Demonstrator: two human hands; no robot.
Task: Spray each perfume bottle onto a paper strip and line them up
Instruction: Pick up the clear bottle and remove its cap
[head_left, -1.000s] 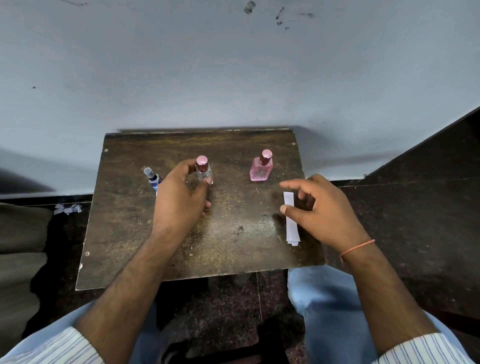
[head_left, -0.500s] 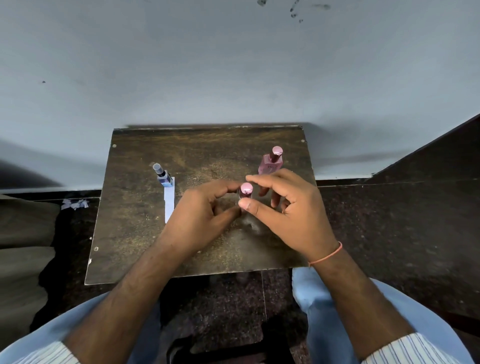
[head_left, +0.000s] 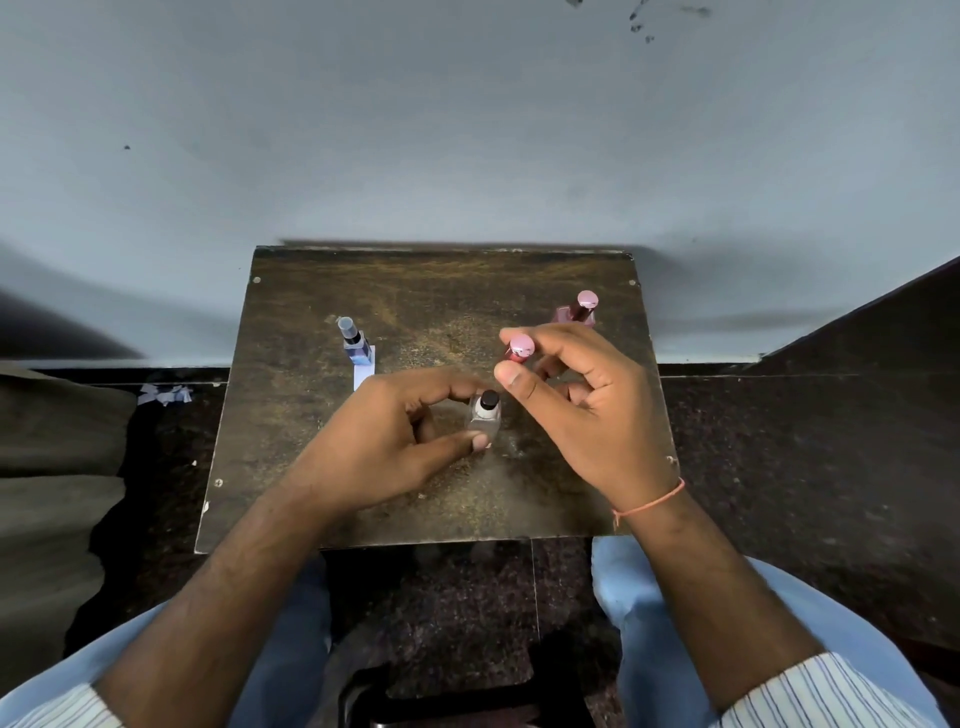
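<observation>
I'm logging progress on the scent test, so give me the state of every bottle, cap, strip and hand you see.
Small clear glass bottle: uncapped, black nozzle exposed, upright, held by the left hand.
Round pink cap: off, pinched in the right hand.
Blue rectangular bottle: upright, its clear cap on.
White paper strip: flat by the blue bottle.
Pink glass bottle: capped, upright.

I see the left hand (head_left: 395, 441) gripping the clear bottle (head_left: 485, 418) on the table (head_left: 311, 467), while the right hand (head_left: 576, 400) pinches its pink cap (head_left: 521, 347) just above. A blue bottle (head_left: 356, 345) stands far left on a paper strip (head_left: 365, 370), a pink bottle (head_left: 577, 312) far right.
</observation>
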